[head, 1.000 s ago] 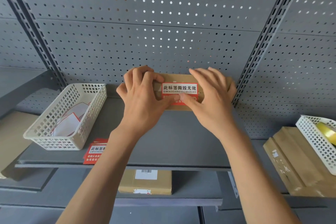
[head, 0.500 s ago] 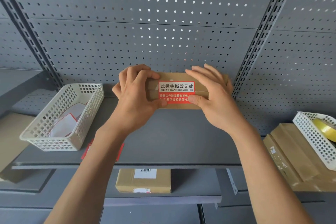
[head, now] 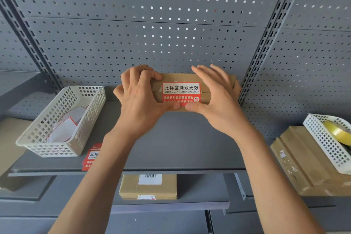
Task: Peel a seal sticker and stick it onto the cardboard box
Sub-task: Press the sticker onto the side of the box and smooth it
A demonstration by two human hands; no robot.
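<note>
While both hands (head: 140,99) (head: 218,100) grip the box (head: 206,99), thumbs pressing the sticker (head: 180,91) down, smoothing its lower edge likely comes next.

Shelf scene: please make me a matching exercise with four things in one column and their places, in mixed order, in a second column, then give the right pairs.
Things:
1. seal sticker
2. tape roll
3. barcode box
4. sticker sheets

Places:
A. on the lower shelf
B. in the right basket
C. on the box between the hands
D. flat on the shelf, beside the left basket

Pairs: 1-C, 2-B, 3-A, 4-D
</note>
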